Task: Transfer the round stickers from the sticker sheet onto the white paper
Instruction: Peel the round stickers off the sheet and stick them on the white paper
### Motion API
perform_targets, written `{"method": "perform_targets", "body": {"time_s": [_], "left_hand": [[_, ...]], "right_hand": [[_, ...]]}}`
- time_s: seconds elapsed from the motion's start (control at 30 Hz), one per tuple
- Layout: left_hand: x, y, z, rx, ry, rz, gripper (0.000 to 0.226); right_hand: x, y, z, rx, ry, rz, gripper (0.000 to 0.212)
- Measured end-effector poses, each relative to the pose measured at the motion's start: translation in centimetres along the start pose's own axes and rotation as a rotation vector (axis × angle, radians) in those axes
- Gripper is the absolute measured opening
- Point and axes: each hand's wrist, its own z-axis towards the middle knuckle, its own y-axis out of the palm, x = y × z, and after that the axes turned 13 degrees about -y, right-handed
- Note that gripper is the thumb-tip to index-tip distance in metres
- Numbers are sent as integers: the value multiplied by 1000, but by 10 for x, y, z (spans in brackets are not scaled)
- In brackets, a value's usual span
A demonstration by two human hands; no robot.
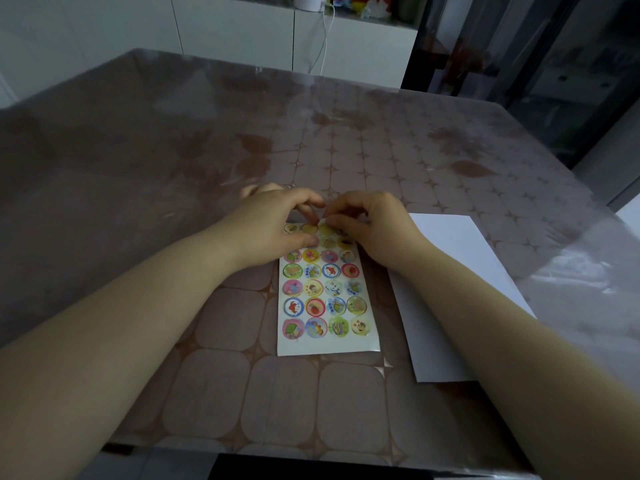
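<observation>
On a table (138,168) with a clear plastic cover over a tile-patterned cloth, a sticker sheet (329,348) lies flat just in front of the person, its long side running away from them. Rows of colourful round stickers (314,306) fill it, four across. Both hands are at the far end of the sheet, close enough that their fingertips almost meet. The left hand (273,226) has its thumb (306,241) pressed flat on the upper rows and its fingers curled over the sheet's far edge. The right hand (374,223) is curled too, with thumb and forefinger pinching a small pale flap (322,222) lifted at the top of the sheet; whether that flap is a sticker's edge or the backing cannot be told. White paper (460,258) lies just right of the sheet, partly under the right forearm, with no stickers visible on the part that shows. Behind the table stand white cabinets (242,29), and a white cable (325,39) hangs down their front.
</observation>
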Motion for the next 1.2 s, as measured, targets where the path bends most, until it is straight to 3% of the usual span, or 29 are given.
{"method": "perform_targets", "body": {"time_s": [0.2, 0.37, 0.53, 0.8, 0.97, 1.07, 1.2], "left_hand": [[0, 1, 1, 0, -7, -32, 48], [0, 3, 5, 106, 1, -15, 26], [3, 4, 5, 150, 8, 59, 27], [5, 4, 5, 152, -14, 100, 28], [-3, 0, 2, 113, 51, 3, 32], [-5, -6, 2, 94, 74, -24, 40], [-5, -10, 2, 122, 90, 0, 37]], "right_hand": [[-5, -1, 0, 8, 74, 79, 10], [-5, 2, 1, 57, 135, 76, 9], [-7, 1, 1, 37, 134, 35, 23], [-8, -3, 2, 45, 132, 37, 9], [12, -60, -2, 348, 354, 201, 13], [26, -74, -22, 239, 503, 166, 9], [31, -69, -26, 137, 561, 91, 3]]}}
